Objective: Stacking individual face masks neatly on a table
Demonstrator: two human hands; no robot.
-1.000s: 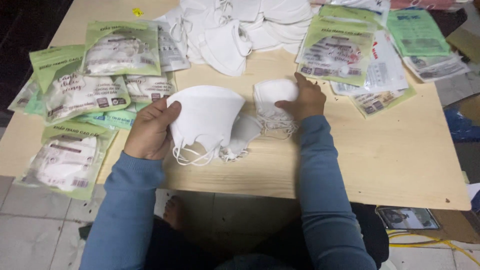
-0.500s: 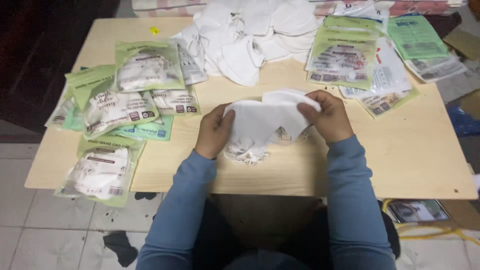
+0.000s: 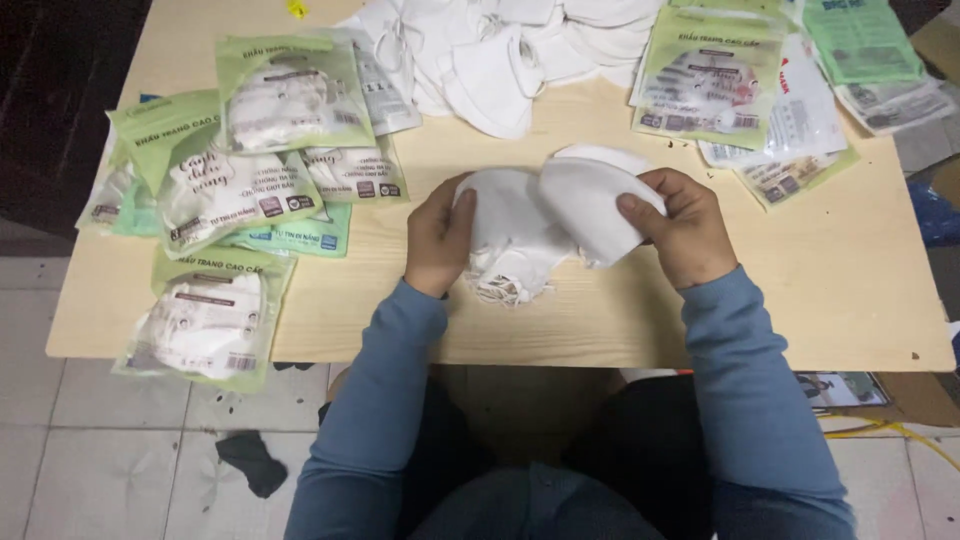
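**Both hands on white masks above the table's middle**

Nearest the camera, two blue sleeves (image 3: 385, 400) reach forward from the seated person, forearms angled inward so that the hands meet over the near-middle of the wooden table (image 3: 850, 290).

The left hand (image 3: 440, 235) stands roughly upright, thumb forward, fingers curled and clamped on the left edge of a stack of white masks (image 3: 510, 235). The stack's long axis runs left to right; its ear loops hang in a tangle at the near edge, touching or just above the tabletop.

The right hand (image 3: 685, 225) is turned palm inward, thumb across the front, fingers closed on a single white mask (image 3: 590, 205). This cupped mask overlaps the right end of the stack, its rounded side facing up and left, long axis tilted from near-right to far-left.

To the left lie green-edged mask packets (image 3: 250, 180), several overlapping, one hanging over the near-left table edge. At the far middle sits a pile of loose white masks (image 3: 500, 50). At the far right, more packets (image 3: 715, 75) lie fanned out.
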